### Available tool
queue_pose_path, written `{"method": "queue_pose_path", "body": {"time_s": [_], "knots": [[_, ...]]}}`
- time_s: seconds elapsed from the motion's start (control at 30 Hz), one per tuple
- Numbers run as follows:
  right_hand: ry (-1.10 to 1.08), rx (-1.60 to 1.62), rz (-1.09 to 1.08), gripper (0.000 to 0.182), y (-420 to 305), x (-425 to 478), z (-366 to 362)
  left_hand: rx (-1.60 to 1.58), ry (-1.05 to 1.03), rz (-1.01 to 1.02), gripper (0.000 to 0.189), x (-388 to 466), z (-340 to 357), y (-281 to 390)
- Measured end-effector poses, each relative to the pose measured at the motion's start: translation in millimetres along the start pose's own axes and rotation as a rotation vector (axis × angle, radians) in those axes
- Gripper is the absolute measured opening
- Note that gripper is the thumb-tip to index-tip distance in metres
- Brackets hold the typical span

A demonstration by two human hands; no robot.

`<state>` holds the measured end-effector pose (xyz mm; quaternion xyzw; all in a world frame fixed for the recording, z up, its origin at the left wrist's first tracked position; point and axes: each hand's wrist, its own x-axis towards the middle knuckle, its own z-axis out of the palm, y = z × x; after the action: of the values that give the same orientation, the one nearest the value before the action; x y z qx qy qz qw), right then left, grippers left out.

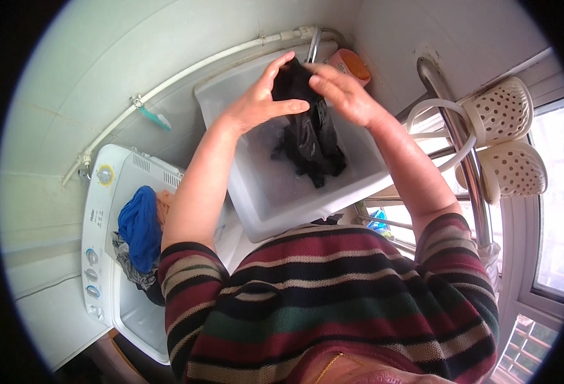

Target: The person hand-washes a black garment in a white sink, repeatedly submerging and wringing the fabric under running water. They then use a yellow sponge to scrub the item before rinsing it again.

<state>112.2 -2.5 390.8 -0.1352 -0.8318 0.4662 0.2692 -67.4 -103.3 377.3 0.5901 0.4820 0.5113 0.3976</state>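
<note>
A wet black cloth (311, 127) hangs into a white plastic wash basin (258, 211) that holds cloudy water. My left hand (267, 98) has the upper part of the cloth between its thumb and fingers, the thumb lying across the front. On the other side, my right hand (347, 93) is at the cloth's upper edge with its thumb against it. Its fingertips are blurred, so whether they grip the fabric is unclear. The lower folds of the cloth rest in the water.
A Haier washing machine (98, 221) stands at left, with blue cloth (140, 225) and other laundry on it. Behind the basin are a metal faucet (314, 45) and a pink container (351, 66). At right, perforated cream baskets (505, 113) hang beside a metal rail (464, 153).
</note>
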Motion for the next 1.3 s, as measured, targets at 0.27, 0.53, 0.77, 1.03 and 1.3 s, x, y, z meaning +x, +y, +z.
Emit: {"method": "queue_pose_path", "body": {"time_s": [0.27, 0.53, 0.77, 1.03, 1.3], "knots": [[-0.028, -0.329, 0.216, 0.066, 10.7, -37.7, -2.0, -0.035, -0.01, -0.457, 0.046, -25.0, -0.5, -50.4], [0.095, 0.172, -0.034, 0.052, 19.8, -29.8, 54.0, 0.016, 0.029, 0.185, 0.03, 12.1, 15.2, 139.5], [-0.161, -0.01, 0.3, 0.019, 144.9, -65.6, 126.9, 0.074, 0.171, 0.962, 0.013, 17.0, 25.8, 217.3], [0.225, 0.486, 0.382, 0.035, 130.1, -52.5, 29.2, -0.268, 0.57, 0.62, 0.017, -51.9, -59.3, 177.4], [0.162, 0.454, -0.163, 0.027, -45.1, 53.3, -47.5, -0.043, 0.815, 0.316, 0.03, -91.5, -85.9, 56.2]]}}
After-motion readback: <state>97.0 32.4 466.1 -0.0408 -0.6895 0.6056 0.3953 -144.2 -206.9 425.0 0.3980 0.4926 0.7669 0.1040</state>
